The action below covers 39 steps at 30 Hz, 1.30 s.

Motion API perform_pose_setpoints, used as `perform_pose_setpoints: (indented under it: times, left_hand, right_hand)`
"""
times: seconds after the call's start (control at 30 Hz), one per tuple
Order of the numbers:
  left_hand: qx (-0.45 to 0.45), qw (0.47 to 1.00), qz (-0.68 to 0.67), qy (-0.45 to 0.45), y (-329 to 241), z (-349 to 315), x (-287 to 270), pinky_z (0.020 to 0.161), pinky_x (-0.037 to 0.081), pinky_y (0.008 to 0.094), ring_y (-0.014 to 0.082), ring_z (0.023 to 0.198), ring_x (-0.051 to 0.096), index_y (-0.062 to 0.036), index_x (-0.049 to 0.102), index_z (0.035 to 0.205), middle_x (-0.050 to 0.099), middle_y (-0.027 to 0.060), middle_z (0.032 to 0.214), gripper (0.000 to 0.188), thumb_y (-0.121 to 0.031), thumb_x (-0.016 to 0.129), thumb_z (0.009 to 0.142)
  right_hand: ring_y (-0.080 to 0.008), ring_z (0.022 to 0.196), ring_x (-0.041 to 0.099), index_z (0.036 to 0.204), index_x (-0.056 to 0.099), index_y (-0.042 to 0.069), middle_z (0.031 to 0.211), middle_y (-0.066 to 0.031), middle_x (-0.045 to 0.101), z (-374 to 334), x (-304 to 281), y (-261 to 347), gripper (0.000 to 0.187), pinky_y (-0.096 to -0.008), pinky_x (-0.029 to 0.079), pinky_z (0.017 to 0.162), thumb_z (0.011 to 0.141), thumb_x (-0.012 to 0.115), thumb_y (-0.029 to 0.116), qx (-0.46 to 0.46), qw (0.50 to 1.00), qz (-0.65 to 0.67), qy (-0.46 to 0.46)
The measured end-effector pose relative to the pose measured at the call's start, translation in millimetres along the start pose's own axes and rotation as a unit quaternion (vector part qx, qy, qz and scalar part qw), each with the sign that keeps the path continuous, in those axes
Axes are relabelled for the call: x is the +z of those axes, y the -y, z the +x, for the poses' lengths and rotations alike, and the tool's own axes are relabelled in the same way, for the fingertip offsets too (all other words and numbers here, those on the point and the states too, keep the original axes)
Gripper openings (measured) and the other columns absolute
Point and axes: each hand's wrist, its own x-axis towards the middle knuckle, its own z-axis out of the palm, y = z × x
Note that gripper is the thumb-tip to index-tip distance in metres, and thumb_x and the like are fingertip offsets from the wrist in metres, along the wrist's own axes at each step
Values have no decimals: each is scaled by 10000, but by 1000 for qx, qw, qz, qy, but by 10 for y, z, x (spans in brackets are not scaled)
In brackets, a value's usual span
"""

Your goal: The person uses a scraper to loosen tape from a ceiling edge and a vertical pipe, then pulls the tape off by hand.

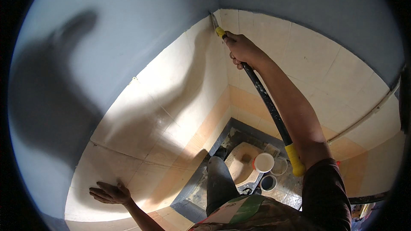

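Our right hand [245, 51] wraps round a black-handled tool [269, 102], our left hand [112, 193] spreads beside cream tiles [141, 102]; we judge grey walls [154, 13] mostly coated, ragged border [134, 78] unfinished.

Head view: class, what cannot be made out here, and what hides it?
Head view: the stretch of black pole inside the right hand; the hand covers it.
Head view: whether the left hand touches the tiled wall; the hand itself blocks this.
Head view: the rest of the left forearm; cut off by the lower edge.
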Motion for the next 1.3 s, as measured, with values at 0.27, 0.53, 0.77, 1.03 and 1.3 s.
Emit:
perform_pose_setpoints:
  times: [0.27, 0.53, 0.77, 1.03, 1.3]
  left_hand:
    - [-14, 1000, -13, 1, -34, -26, 28, 1215, 233, 580, 465, 1512, 286, -25, 449, 1540, 298, 294, 1630, 850, -688, 299, 1031]
    - [-8, 1000, 5, -2, -49, 25, -42, 1206, 247, 575, 467, 1507, 297, -17, 458, 1533, 309, 297, 1624, 818, -658, 370, 1033]
    - [-8, 1000, 16, -3, -42, 28, -11, 1204, 248, 574, 460, 1506, 304, -22, 461, 1532, 313, 299, 1623, 815, -653, 426, 1019]
    - [-6, 1000, 13, -4, -47, 12, -34, 1182, 286, 591, 475, 1480, 342, -27, 462, 1531, 335, 303, 1609, 802, -644, 432, 1019]
    - [0, 1000, 13, -17, -123, 67, -81, 1187, 281, 585, 463, 1488, 334, -22, 474, 1521, 338, 292, 1612, 781, -626, 426, 1029]
  right_hand:
    - [-89, 487, 390, 1584, 363, 201, 654, 23, 392, 3, -95, 130, 481, -281, 413, 441, 1121, 375, 335, -2, 997, -81, -2]
    - [-83, 478, 366, 1560, 404, 221, 643, 28, 378, -139, 51, 114, 456, -275, 382, 433, 1117, 389, 328, 8, 1000, 0, 16]
    - [-85, 475, 380, 1545, 422, 206, 650, 15, 396, -13, 36, -35, 445, -278, 389, 429, 1116, 392, 321, 9, 1000, 8, 7]
    - [-113, 472, 439, 1527, 428, 134, 658, -21, 456, 251, -128, -74, 456, -302, 441, 435, 1110, 380, 311, -8, 1000, -25, -9]
    - [-121, 464, 448, 1455, 487, 145, 669, -30, 477, 456, -272, -203, 405, -322, 422, 414, 1101, 414, 327, -6, 994, 106, 9]
